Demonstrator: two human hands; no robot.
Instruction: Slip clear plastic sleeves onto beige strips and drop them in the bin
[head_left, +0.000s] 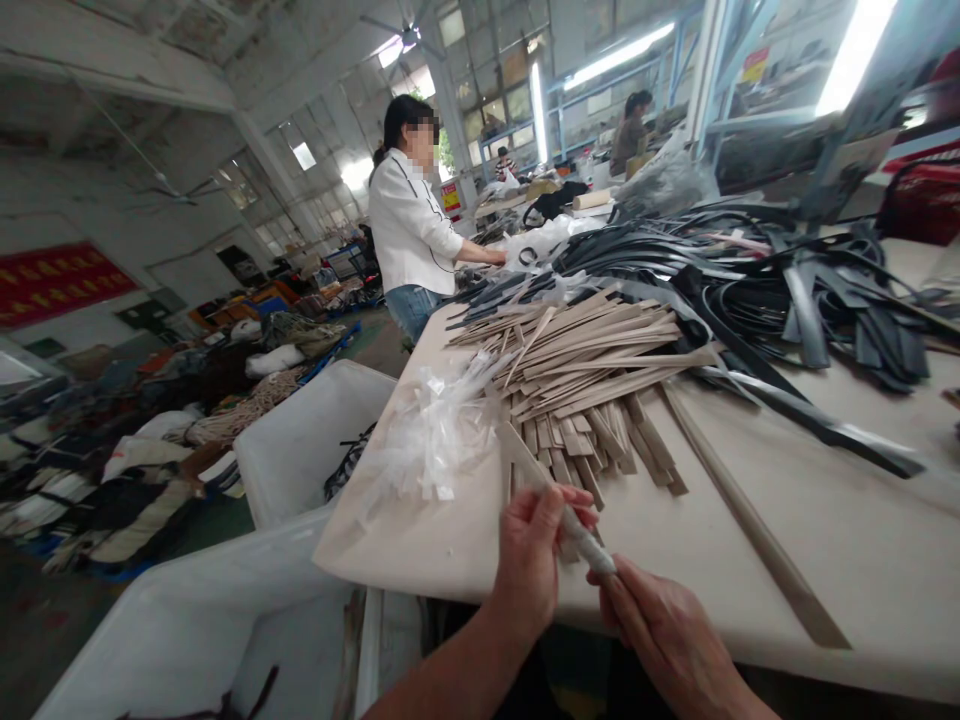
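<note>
Near the table's front edge, my left hand (531, 552) is closed around a beige strip (523, 458), whose flat end points up and away from me. Between my two hands the strip looks narrower and greyish-white, as if folded or wrapped; I cannot tell which. My right hand (667, 622) pinches its near end between thumb and fingers. Just beyond my hands lies a pile of beige strips (592, 350), with shorter ends fanned toward me. Left of it is a heap of clear plastic film pieces (442, 425). A long single beige strip (750, 510) rests to the right.
Black strips (817, 290) are heaped at the table's right and back. White bins (217, 575) stand on the left below the table (862, 560) edge. Across the table's far left corner, a person in a white jacket (409, 220) reaches toward plastic. Bundles (150, 450) cover the floor.
</note>
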